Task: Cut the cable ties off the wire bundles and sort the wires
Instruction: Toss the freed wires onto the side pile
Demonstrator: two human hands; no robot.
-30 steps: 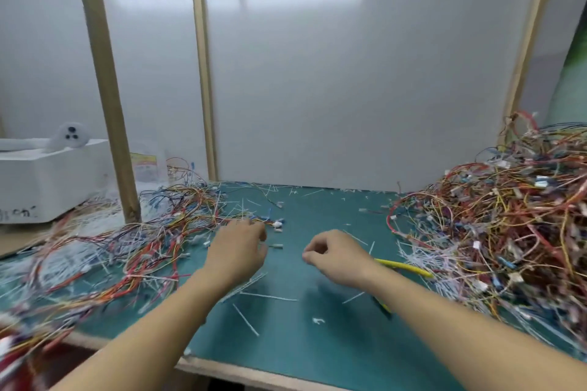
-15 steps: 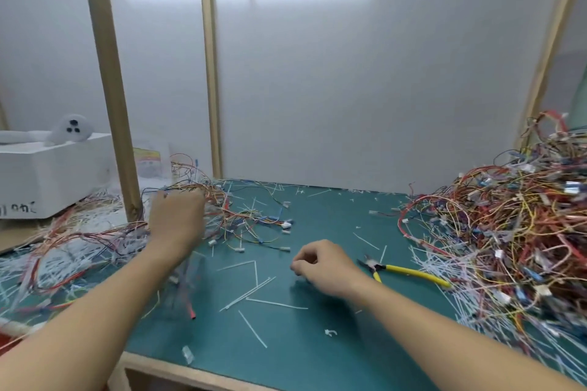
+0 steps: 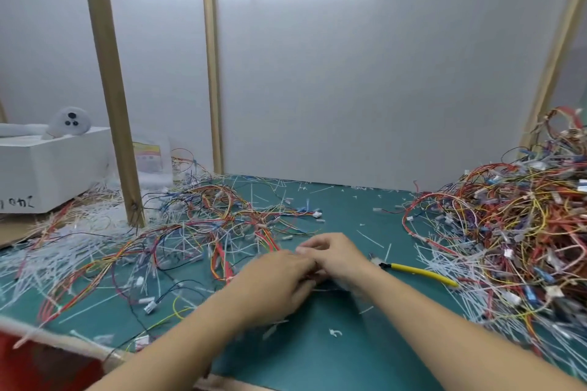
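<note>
My two hands meet over the middle of the green mat (image 3: pixel 317 359). My right hand (image 3: pixel 336 259) has its fingers curled inward, and a bit of red wire (image 3: pixel 313 278) shows under them. My left hand (image 3: pixel 274 282) is blurred and touches the right hand's fingers; its grip is unclear. Yellow-handled cutters (image 3: pixel 419 271) lie on the mat just right of my right wrist. A big tangled pile of wire bundles (image 3: pixel 508 232) fills the right side. Loose coloured wires (image 3: pixel 206 225) spread on the left.
Cut white cable ties (image 3: pixel 63 247) lie heaped at the far left. A white box (image 3: pixel 47 165) stands behind them. Two wooden posts (image 3: pixel 111 89) (image 3: pixel 212 73) rise at the back left before a white wall. The table's front edge (image 3: pixel 79 346) runs at lower left.
My left hand swung out to the left wire spread and has come back to meet my right hand at the centre. The right hand stayed near the cutters.
</note>
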